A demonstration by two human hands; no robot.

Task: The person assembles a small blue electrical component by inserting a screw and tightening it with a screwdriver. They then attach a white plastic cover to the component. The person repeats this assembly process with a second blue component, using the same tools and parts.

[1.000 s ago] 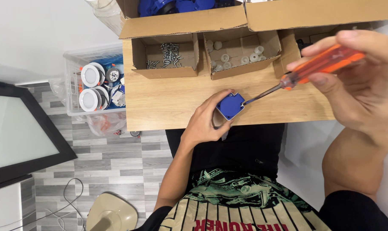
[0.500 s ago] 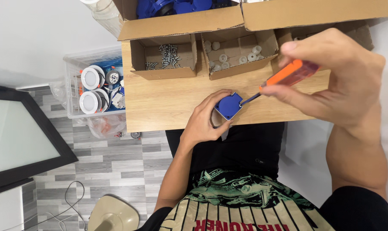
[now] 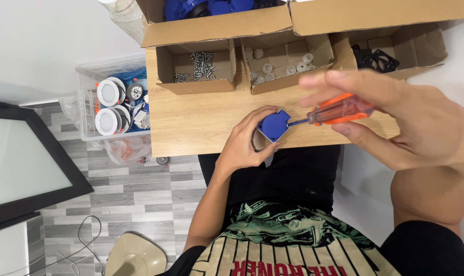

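My left hand (image 3: 245, 143) grips a small blue square part (image 3: 273, 125) at the near edge of a wooden table (image 3: 191, 122). My right hand (image 3: 406, 122) holds a screwdriver with an orange handle (image 3: 342, 109). Its shaft runs left and its tip meets the right side of the blue part. The right hand is close to the camera and blurred.
Open cardboard boxes line the table's far side: one with screws (image 3: 196, 66), one with small white caps (image 3: 283, 64), one with black parts (image 3: 377, 59), and a box with blue parts (image 3: 211, 7) behind. A clear bin of round white fixtures (image 3: 114, 105) stands left. A dark-framed panel (image 3: 22, 163) leans at far left.
My right hand has swung lower and flatter, so the screwdriver now lies nearly level against the blue part. The left hand has kept its hold in the same place.
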